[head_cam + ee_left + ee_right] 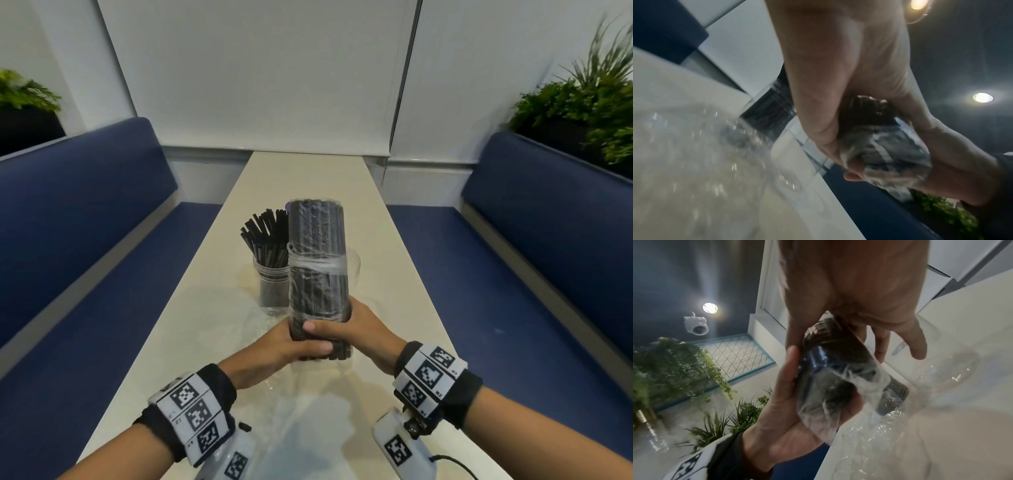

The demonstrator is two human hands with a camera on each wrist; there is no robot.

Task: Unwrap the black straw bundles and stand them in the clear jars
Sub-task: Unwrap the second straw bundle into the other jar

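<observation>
Two hands hold one wrapped straw bundle point(318, 270) upright above the middle of the bench point(404, 274), toward its near end; the left hand point(284, 349) has its fingers curled round the bundle's lower end, and the right hand point(356, 329) grips the same end from the other side, thumb across the front; clear film covers the bundle, bunched into a band about its middle. One jar point(270, 284) behind it, left of the bench's midline, already stands full of loose black straws point(267, 233), so I judge the unwrapping of a further bundle to be the step in hand; the next move likely calls for freeing the film at the bottom end and stripping it upward. A second clear jar point(356, 263) shows only as a rim behind the bundle, its contents hidden; crumpled film point(239, 308) on the bench is faint; both wrist views are blurred, and where the film's edge lies I cannot tell.
</observation>
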